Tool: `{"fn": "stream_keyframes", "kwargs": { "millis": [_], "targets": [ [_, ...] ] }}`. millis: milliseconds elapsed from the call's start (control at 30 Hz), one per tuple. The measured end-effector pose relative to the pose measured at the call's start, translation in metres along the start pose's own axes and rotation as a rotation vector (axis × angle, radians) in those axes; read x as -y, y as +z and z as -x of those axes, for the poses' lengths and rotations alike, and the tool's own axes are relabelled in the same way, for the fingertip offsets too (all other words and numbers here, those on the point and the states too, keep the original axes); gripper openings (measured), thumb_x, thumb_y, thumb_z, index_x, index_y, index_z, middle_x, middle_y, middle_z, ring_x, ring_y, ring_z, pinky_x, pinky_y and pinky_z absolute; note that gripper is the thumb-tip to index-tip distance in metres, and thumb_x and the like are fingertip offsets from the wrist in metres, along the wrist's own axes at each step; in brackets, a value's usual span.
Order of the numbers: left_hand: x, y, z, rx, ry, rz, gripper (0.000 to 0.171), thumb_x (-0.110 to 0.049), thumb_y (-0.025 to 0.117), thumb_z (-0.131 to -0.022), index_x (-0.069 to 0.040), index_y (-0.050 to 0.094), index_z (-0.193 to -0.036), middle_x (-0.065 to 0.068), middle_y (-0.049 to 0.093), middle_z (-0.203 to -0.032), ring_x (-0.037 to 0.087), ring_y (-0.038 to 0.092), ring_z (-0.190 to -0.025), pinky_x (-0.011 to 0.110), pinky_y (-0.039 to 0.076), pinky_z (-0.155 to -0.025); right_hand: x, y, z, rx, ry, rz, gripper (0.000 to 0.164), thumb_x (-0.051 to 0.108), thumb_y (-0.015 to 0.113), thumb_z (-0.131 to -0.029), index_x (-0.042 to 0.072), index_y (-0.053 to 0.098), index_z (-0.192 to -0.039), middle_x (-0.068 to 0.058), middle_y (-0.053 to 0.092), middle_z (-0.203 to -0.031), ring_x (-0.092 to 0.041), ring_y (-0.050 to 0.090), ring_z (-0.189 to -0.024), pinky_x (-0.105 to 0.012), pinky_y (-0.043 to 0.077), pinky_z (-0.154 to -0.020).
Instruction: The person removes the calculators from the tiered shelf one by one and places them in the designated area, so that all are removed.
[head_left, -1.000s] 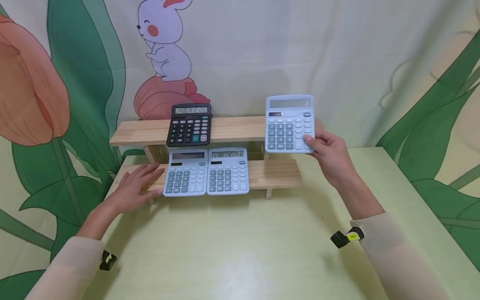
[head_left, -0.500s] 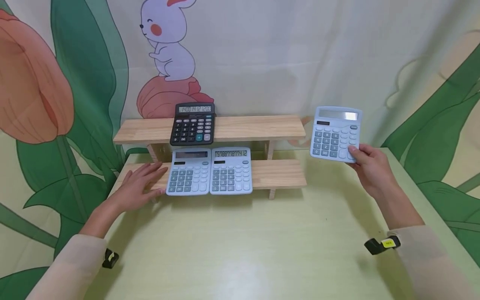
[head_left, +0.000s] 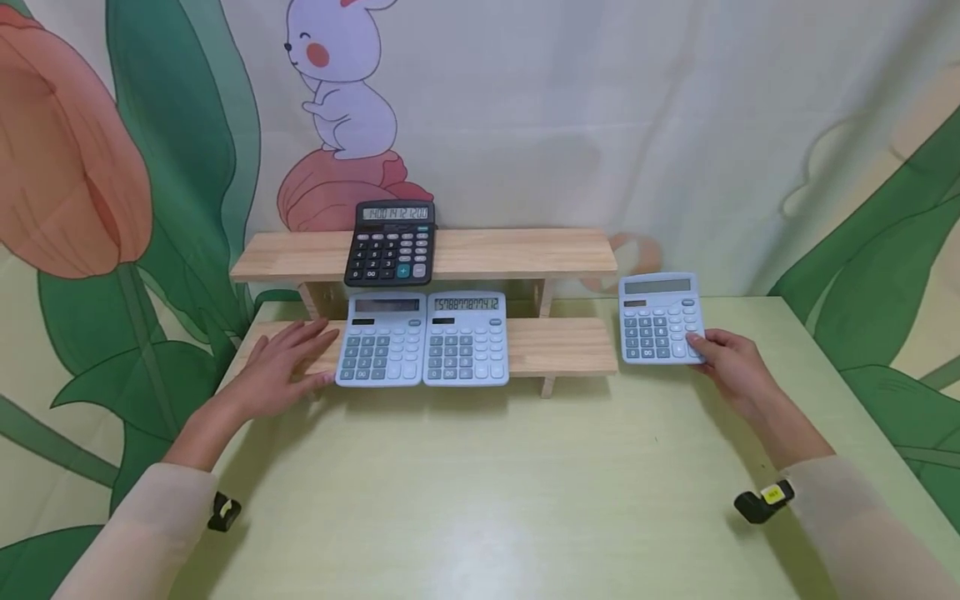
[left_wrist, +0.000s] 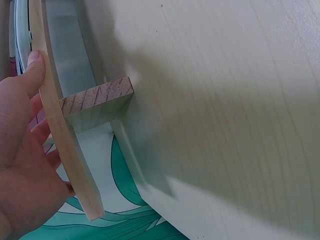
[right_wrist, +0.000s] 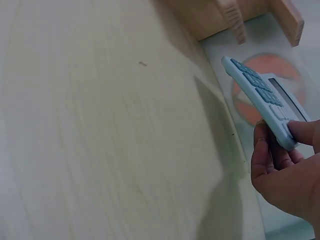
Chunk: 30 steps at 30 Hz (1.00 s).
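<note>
My right hand (head_left: pixel 731 367) pinches a light blue calculator (head_left: pixel 660 321) by its lower right corner, thumb on the keys and fingers beneath. In the right wrist view this calculator (right_wrist: pixel 265 95) is held tilted above the table. At the left end of the lower shelf (head_left: pixel 562 346), my left hand (head_left: pixel 281 371) rests on the board with its fingers spread. Its thumb lies along the front edge of the shelf board (left_wrist: pixel 65 125) in the left wrist view. Beside that hand, two light blue calculators, the left one (head_left: pixel 381 342) and the right one (head_left: pixel 467 342), lean side by side on the lower shelf.
A black calculator (head_left: pixel 392 243) leans on the upper shelf (head_left: pixel 525 252), left of its middle. The two-tier wooden rack stands at the back of the pale table (head_left: pixel 480 475), before a printed curtain (head_left: pixel 525 108).
My right hand has carried its light blue calculator from in front of the upper shelf's right end out to the right, then lower. The left hand stays on the lower shelf.
</note>
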<state>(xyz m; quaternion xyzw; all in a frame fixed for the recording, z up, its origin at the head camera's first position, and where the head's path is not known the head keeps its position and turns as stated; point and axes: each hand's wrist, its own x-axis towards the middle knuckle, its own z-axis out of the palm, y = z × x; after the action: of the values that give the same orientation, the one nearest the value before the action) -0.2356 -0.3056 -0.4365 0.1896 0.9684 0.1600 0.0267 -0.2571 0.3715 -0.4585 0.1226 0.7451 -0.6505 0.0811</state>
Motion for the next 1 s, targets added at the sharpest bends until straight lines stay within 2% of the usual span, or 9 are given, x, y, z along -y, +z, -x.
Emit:
{"fn": "stream_keyframes", "kwargs": {
  "millis": [167, 467, 800, 1000],
  "targets": [
    [-0.004, -0.002, -0.001, 0.004, 0.005, -0.002, 0.076, -0.051, 0.063, -0.104, -0.013, 0.039, -0.165, 0.018, 0.024, -0.174, 0.05, 0.013, -0.159, 0.08, 0.002, -0.118, -0.008, -0.001, -0.001, 0.013, 0.021, 0.052, 0.071, 0.036, 0.057, -0.111, -0.007, 0.032, -0.16, 0.0, 0.054, -0.13, -0.009, 0.059, -0.111, -0.019, 0.053, -0.097],
    [-0.003, -0.004, -0.003, 0.005, 0.005, -0.005, 0.076, -0.049, 0.064, -0.104, -0.013, 0.038, -0.165, 0.018, 0.024, -0.174, 0.05, 0.013, -0.159, 0.08, 0.001, -0.118, -0.014, -0.001, -0.002, 0.039, 0.026, 0.077, 0.064, 0.035, 0.06, -0.11, -0.01, 0.041, -0.151, 0.002, 0.058, -0.121, -0.004, 0.061, -0.102, -0.02, 0.054, -0.093],
    [-0.002, -0.003, -0.001, 0.002, 0.004, 0.001, 0.075, -0.049, 0.064, -0.104, -0.012, 0.039, -0.165, 0.019, 0.024, -0.173, 0.051, 0.013, -0.158, 0.08, 0.001, -0.118, -0.018, -0.001, -0.004, 0.028, 0.033, 0.182, 0.062, 0.036, 0.058, -0.111, -0.01, 0.042, -0.15, -0.009, 0.053, -0.131, -0.009, 0.059, -0.104, -0.02, 0.055, -0.093],
    [-0.001, -0.002, 0.0, 0.002, 0.004, 0.009, 0.075, -0.048, 0.065, -0.104, -0.012, 0.039, -0.165, 0.018, 0.024, -0.174, 0.05, 0.013, -0.159, 0.08, 0.001, -0.118, -0.018, 0.0, -0.002, 0.014, 0.003, 0.275, 0.064, 0.038, 0.055, -0.112, -0.012, 0.042, -0.151, -0.018, 0.052, -0.139, -0.011, 0.059, -0.105, -0.021, 0.056, -0.092]
  ]
}}
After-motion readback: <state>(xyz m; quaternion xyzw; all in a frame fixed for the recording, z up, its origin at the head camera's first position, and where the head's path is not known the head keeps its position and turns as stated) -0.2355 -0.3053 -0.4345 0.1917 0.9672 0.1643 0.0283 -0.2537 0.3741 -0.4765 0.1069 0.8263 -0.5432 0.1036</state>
